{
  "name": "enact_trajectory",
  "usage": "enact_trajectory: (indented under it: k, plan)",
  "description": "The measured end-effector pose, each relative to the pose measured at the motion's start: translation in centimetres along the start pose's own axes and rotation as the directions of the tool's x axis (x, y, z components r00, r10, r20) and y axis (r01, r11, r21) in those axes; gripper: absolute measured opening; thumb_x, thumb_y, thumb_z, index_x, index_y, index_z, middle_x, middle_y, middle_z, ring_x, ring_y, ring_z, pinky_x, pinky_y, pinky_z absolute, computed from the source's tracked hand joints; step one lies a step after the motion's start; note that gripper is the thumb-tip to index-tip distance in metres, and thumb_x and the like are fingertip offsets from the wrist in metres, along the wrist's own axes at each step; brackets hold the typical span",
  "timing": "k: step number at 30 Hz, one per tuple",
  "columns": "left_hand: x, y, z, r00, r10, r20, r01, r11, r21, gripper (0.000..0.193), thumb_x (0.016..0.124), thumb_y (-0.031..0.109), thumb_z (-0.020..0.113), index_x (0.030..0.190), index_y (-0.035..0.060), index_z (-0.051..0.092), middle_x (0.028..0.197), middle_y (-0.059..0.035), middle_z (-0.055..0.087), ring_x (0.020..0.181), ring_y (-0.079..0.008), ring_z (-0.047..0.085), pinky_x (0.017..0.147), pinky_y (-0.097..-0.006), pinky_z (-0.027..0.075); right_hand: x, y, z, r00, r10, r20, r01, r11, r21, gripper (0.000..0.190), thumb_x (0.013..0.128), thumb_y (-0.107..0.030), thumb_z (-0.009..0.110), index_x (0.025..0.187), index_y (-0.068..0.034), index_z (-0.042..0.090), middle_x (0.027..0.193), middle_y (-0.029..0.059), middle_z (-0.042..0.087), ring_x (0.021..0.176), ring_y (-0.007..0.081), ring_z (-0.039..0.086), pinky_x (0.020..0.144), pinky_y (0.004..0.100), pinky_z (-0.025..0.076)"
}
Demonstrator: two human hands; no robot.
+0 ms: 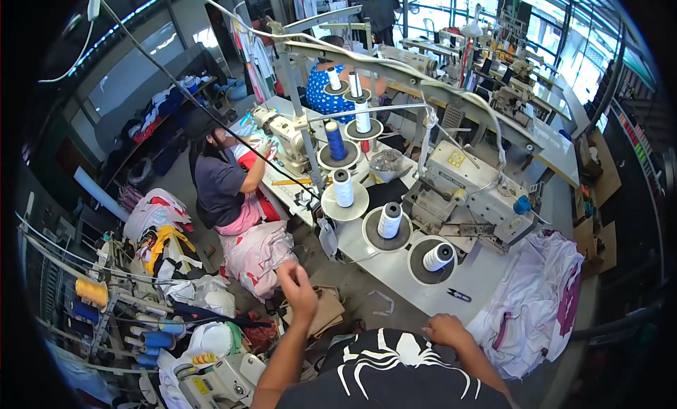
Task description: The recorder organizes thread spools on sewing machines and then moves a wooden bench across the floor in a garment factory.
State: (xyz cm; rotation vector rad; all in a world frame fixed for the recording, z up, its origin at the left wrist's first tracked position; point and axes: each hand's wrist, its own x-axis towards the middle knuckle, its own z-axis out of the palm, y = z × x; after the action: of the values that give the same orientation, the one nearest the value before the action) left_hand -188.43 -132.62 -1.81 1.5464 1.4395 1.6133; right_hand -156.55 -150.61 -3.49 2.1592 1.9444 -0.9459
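Note:
My left hand (298,291) is raised over the floor, left of the white sewing table (402,274). Its fingers are bent, and nothing shows clearly in them. Close to the table's front edge, my right hand (445,329) is curled with its fingertips hidden from view. Thread snips (459,295) lie on the tabletop just beyond it. Two cones of white thread (389,220) (438,256) stand on dark round holders nearby. A Siruba sewing machine (470,187) occupies the table's far side. White garments with purple trim (523,303) drape over the right end.
A seated person (219,171) works at another sewing machine (280,134). Bundled pink fabric (259,255) and cardboard (320,311) lie on the floor. A machine (225,380) and thread rack (106,308) stand at lower left. A metal overhead rail (412,86) crosses above the tables.

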Motion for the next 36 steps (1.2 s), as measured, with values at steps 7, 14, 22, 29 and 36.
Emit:
enact_trajectory:
  k: [7, 14, 22, 29, 36]
  plan:
    - [11.2, 3.1, 4.8, 0.915, 0.305, 0.265, -0.326, 0.945, 0.036, 0.052, 0.086, 0.015, 0.067, 0.131, -0.0019, 0.046, 0.129, -0.0164, 0.052, 0.121, -0.0245, 0.049, 0.099, -0.0327, 0.039, -0.2, -9.3, -8.2, 0.923, -0.381, -0.047, 0.384, 0.909, 0.162, 0.026, 0.090, -0.027, 0.055, 0.090, -0.003, 0.066, 0.095, 0.0165, 0.064, 0.093, 0.0354, 0.061, 0.081, 0.0447, 0.048]
    - [12.7, 0.7, 8.5, 0.906, 0.225, 0.358, -0.219, 0.974, -0.057, 0.010, 0.083, 0.014, 0.068, 0.087, 0.0039, 0.067, 0.082, -0.0101, 0.066, 0.081, -0.0281, 0.062, 0.081, -0.0387, 0.045, 3.4, -20.6, -15.4, 0.489, -0.644, -0.588, 0.783, 0.621, -0.029, 0.014, 0.083, -0.008, 0.059, 0.095, -0.001, 0.060, 0.095, 0.0149, 0.061, 0.092, 0.0324, 0.058, 0.080, 0.0404, 0.047]
    - [11.6, 1.0, 4.6, 0.810, 0.316, 0.494, -0.227, 0.946, -0.232, 0.013, 0.082, 0.004, 0.064, 0.093, -0.0013, 0.062, 0.088, -0.0155, 0.064, 0.078, -0.0298, 0.063, 0.071, -0.0355, 0.050, 14.2, -26.4, -20.3, 0.360, -0.890, -0.280, 0.297, 0.393, -0.870, 0.014, 0.080, -0.011, 0.057, 0.091, -0.002, 0.058, 0.088, 0.0151, 0.067, 0.085, 0.0276, 0.065, 0.081, 0.0335, 0.050]
    - [16.4, 3.8, 5.2, 0.855, 0.129, 0.502, 0.089, 0.918, -0.387, 0.026, 0.093, 0.016, 0.058, 0.110, -0.0028, 0.062, 0.092, -0.0095, 0.065, 0.084, -0.0133, 0.061, 0.079, -0.0276, 0.048, 9.6, -24.3, -23.7, 0.811, -0.580, -0.074, 0.434, 0.682, -0.589, 0.009, 0.081, -0.006, 0.059, 0.088, -0.001, 0.058, 0.082, 0.0166, 0.064, 0.079, 0.0316, 0.066, 0.067, 0.0414, 0.053]
    - [24.4, 6.1, 11.4, 0.646, 0.004, 0.763, -0.021, 1.000, 0.013, 0.040, 0.089, 0.038, 0.063, 0.094, -0.0012, 0.070, 0.069, -0.0033, 0.063, 0.060, -0.0091, 0.055, 0.054, -0.0265, 0.045, 7.8, -23.0, -24.1, 0.730, -0.635, -0.252, 0.448, 0.724, -0.525, 0.010, 0.083, -0.009, 0.060, 0.083, 0.000, 0.057, 0.080, 0.0153, 0.062, 0.078, 0.0333, 0.063, 0.068, 0.0427, 0.051]
